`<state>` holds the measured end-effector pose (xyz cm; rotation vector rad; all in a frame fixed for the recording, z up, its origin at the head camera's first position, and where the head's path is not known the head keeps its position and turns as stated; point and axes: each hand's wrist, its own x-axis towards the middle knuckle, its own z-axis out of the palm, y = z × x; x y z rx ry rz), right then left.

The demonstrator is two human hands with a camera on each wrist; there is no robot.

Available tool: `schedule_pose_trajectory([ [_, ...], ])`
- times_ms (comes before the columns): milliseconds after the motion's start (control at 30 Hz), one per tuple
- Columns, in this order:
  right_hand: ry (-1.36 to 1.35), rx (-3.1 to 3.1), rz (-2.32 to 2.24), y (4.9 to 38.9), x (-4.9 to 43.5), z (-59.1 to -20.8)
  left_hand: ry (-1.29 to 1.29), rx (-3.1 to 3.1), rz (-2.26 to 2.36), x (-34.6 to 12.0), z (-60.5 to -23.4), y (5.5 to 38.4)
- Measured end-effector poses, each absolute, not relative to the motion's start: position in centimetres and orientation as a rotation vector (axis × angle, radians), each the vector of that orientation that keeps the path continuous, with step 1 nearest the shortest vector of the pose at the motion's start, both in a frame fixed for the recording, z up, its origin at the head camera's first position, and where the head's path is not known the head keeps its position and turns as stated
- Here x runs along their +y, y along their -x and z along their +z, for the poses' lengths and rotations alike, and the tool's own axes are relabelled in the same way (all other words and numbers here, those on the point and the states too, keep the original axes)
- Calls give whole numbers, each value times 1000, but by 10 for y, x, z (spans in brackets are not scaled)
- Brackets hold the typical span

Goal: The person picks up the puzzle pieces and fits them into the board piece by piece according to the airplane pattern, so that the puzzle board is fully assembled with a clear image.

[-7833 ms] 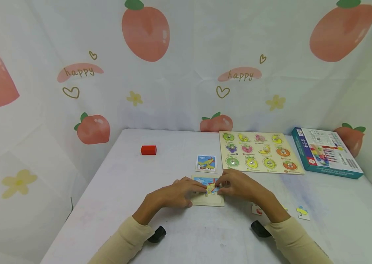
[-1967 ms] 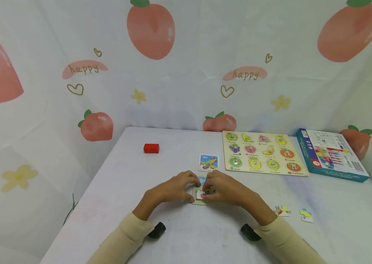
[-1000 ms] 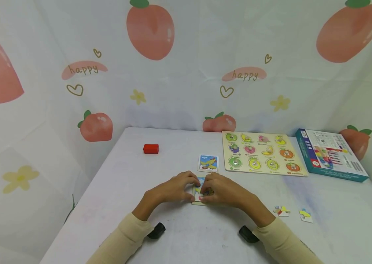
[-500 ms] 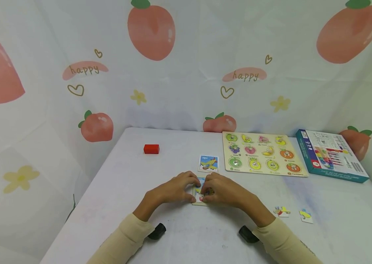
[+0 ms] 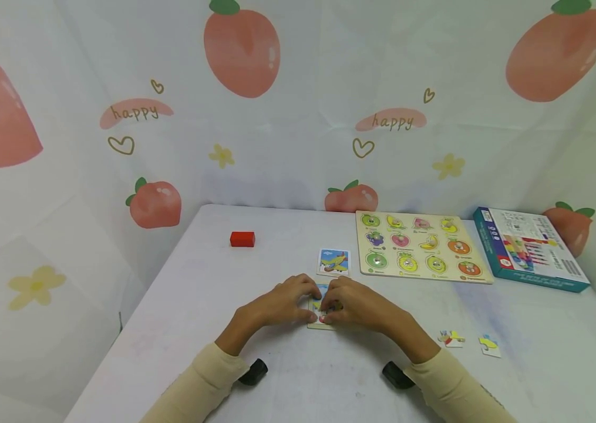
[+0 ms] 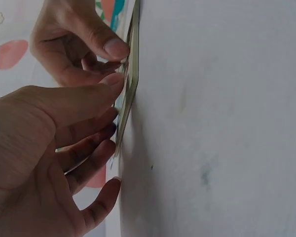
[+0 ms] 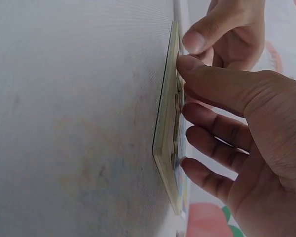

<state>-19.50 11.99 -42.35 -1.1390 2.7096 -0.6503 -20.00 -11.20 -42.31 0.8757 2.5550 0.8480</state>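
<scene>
A small wooden jigsaw board [image 5: 320, 327] lies between my hands, partly covered by them. On its lower left part is a puzzle piece [image 5: 319, 315], which my right hand [image 5: 358, 302] pinches with thumb and curled fingers. Fingers of my left hand [image 5: 283, 302] rest over the board's left side, loosely bent, with the thumb touching near that piece. Both thumbs come close together at the near edge of the board [image 7: 163, 123] in the right wrist view. Two loose airplane pieces, one with red and yellow [image 5: 451, 339] and one mostly yellow [image 5: 490, 346], lie to the right.
Just behind the board lies a yellow airplane picture card [image 5: 334, 262]. A wooden fruit puzzle [image 5: 421, 247] is at the back right, beside a teal-edged box [image 5: 532, 248]. A red block [image 5: 242, 239] sits at the back left.
Earlier both hands worked higher on the board; since then the right hand brought a piece to its lower left. In the last second, the left thumb shifted slightly right, toward the piece.
</scene>
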Motion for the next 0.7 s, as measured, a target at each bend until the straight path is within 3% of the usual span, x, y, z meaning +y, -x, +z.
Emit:
schedule_pose_trajectory([
  [367, 1118, 2701, -725, 195, 125, -425, -865, 2666, 788, -104, -429, 198],
  [700, 1009, 2748, -740, 190, 169, -421, -844, 2660, 782, -103, -428, 194],
])
